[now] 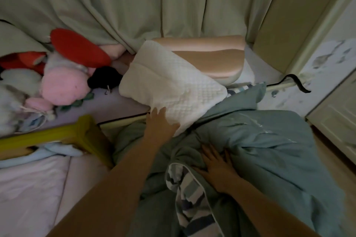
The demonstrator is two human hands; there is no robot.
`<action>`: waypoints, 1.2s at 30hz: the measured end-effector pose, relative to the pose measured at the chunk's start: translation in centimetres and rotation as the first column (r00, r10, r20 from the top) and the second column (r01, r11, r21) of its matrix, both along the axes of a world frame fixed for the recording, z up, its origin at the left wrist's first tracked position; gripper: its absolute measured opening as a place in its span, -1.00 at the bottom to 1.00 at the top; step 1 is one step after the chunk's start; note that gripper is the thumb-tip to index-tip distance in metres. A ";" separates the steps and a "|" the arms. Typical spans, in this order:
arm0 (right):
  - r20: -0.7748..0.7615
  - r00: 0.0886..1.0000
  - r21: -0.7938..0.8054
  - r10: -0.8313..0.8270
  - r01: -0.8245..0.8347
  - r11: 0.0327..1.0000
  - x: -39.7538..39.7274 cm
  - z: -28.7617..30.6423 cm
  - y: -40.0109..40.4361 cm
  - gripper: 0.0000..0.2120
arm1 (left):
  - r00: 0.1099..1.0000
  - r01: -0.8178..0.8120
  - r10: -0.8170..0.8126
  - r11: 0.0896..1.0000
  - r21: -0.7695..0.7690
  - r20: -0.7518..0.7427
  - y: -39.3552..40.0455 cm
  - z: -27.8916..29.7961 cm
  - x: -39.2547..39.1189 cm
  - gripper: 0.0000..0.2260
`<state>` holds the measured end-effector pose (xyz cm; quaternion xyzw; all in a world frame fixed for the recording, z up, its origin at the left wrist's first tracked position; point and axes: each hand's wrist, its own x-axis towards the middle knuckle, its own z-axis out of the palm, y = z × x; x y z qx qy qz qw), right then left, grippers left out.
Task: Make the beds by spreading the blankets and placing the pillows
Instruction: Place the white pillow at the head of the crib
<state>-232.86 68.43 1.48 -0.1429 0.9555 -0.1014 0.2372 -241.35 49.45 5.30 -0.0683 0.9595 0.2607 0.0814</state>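
Head view: the white quilted pillow is seen at the centre of the frame, leaned on a beige satin pillow. Its lower corner is touched by the left hand, fingers released. The crumpled teal blanket, lower right, is pressed by the right hand, fingers spread.

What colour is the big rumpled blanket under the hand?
Teal, a dusty blue-green; the blanket shows best in the head view, with its underside striped.
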 end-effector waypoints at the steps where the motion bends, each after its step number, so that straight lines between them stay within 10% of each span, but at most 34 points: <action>1: -0.002 1.000 0.007 -0.003 0.003 1.000 -0.1 -0.7 0.4 0.34 | 0.999 0.022 -0.020 0.999 -0.045 0.040 1.0 -0.6 -0.4 -0.22; 6: 0.007 1.000 -0.002 -0.023 0.023 1.000 -0.9 -2.3 0.0 0.35 | 0.993 -0.028 0.048 0.981 -0.190 0.104 4.4 -4.2 -1.0 -0.12; 10: 0.034 0.999 -0.014 -0.025 0.025 1.000 -1.1 -3.0 -0.1 0.39 | 0.992 -0.094 0.068 0.961 -0.259 -0.106 4.0 -6.6 -1.2 -0.55; 18: -0.004 0.999 -0.014 -0.049 0.049 0.999 1.0 -0.6 -0.2 0.35 | 0.950 -0.168 0.174 0.985 0.044 -0.258 2.2 1.1 0.6 -0.66; 22: 0.120 0.984 -0.053 -0.134 0.141 0.989 3.1 4.2 0.3 -0.19 | 0.904 -0.213 0.252 0.966 0.148 -0.345 0.4 9.2 3.0 -0.61; 26: -0.248 0.911 -0.203 -0.328 0.282 0.938 4.2 11.9 -0.4 -0.19 | 0.844 -0.248 0.288 0.958 0.146 -0.453 -3.7 18.2 6.3 -0.56; 30: -0.604 0.755 -0.320 -0.255 0.064 0.945 3.3 22.2 -4.2 0.11 | 0.815 -0.338 0.327 0.939 0.066 -0.478 -8.3 26.8 9.9 -0.57; 36: -0.596 0.800 -0.124 0.066 -0.174 0.977 2.3 31.4 -12.8 0.15 | 0.737 -0.320 0.243 0.947 -0.009 -0.631 -13.3 31.8 17.5 -0.66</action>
